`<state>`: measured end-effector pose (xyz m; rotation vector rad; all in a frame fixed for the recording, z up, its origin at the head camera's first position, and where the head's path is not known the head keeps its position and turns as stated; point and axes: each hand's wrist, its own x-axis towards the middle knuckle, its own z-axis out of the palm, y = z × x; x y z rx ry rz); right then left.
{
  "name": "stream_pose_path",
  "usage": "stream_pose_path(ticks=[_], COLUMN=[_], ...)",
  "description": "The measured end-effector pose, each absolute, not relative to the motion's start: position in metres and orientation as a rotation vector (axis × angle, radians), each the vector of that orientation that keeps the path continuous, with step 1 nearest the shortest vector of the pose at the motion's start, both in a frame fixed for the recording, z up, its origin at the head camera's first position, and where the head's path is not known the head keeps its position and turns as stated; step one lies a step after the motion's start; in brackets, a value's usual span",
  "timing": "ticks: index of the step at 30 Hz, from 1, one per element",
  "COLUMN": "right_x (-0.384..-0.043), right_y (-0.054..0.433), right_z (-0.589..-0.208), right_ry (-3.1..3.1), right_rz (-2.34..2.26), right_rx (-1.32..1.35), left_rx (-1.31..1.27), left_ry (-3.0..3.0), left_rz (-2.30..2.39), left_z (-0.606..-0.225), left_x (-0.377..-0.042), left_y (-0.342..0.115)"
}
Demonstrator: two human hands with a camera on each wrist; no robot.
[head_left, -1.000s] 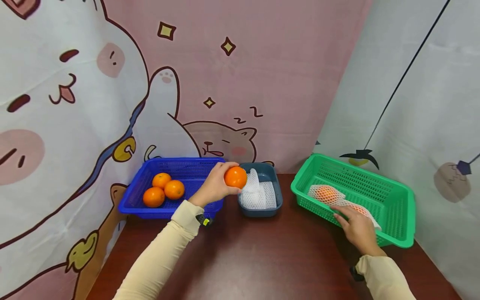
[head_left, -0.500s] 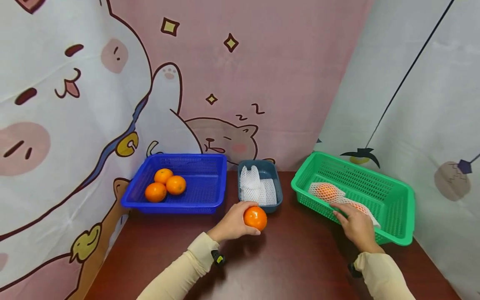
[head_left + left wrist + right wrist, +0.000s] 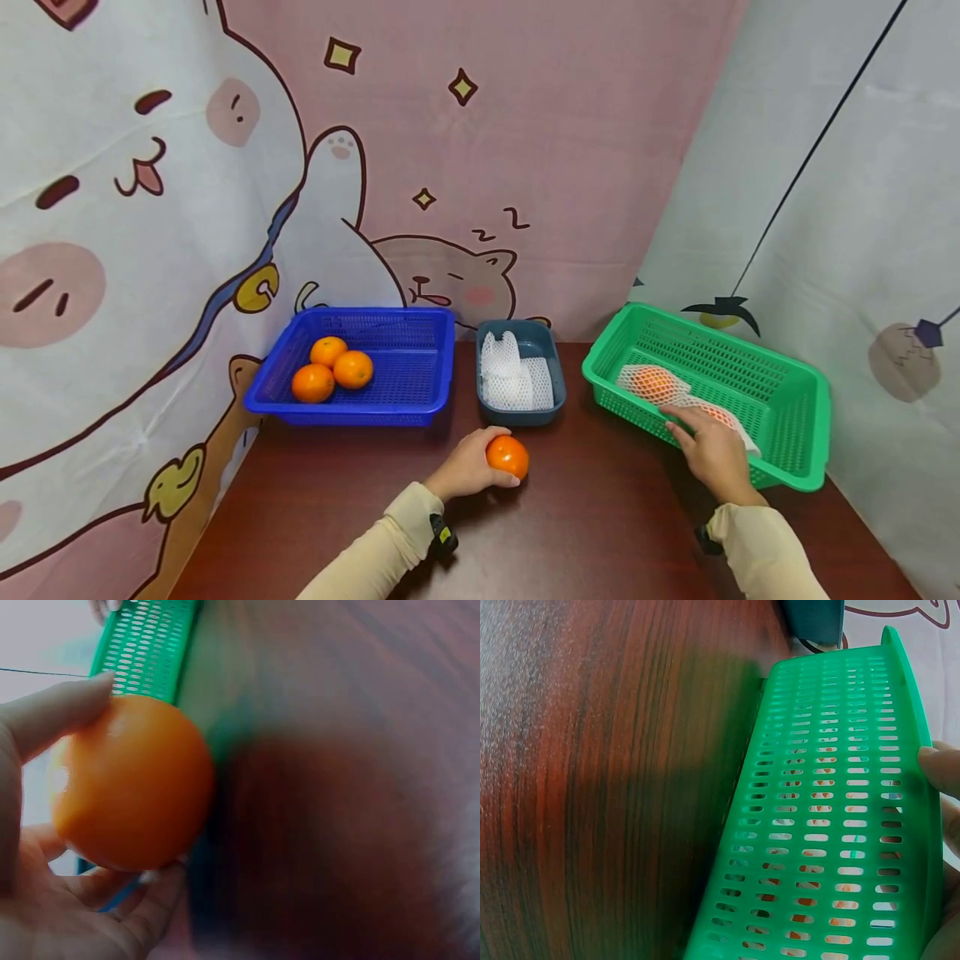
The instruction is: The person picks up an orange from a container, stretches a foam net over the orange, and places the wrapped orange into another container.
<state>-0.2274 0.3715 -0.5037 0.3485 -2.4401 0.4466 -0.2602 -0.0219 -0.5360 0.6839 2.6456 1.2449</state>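
My left hand [image 3: 468,467] grips an orange [image 3: 507,458] over the table in front of the small dark box. Seen from the left wrist, the thumb lies on one side of the orange [image 3: 135,784] and the fingers curl round the other. My right hand [image 3: 712,454] holds the near rim of the green basket [image 3: 795,392], its fingers reaching over the inside. In the right wrist view a fingertip [image 3: 937,765] sits at that rim. Two oranges in white foam nets lie inside, one netted orange [image 3: 652,383] at the left, the other netted orange [image 3: 716,414] partly behind the hand.
At the left a blue basket [image 3: 405,408] holds three bare oranges [image 3: 352,369]. The small dark box [image 3: 540,333] between the baskets contains white foam nets [image 3: 510,379]. All stand on a brown table [image 3: 585,533] against a printed cloth backdrop [image 3: 570,167].
My left hand has brought the orange from above the dark box's left side toward me and down near the table. The right hand has stayed at the green basket's rim.
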Motion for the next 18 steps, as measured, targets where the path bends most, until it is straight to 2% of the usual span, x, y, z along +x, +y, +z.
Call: stream_pose_path(ticks=[18], right_x=[-0.2275], right_y=[0.3730], right_z=[-0.5034], right_ry=[-2.456], right_rz=[0.439], right_rx=[0.338], left_rx=[0.626], left_ry=[2.605], left_rz=[1.426], left_z=[-0.5451], left_x=[-0.2561], left_y=[-0.0176])
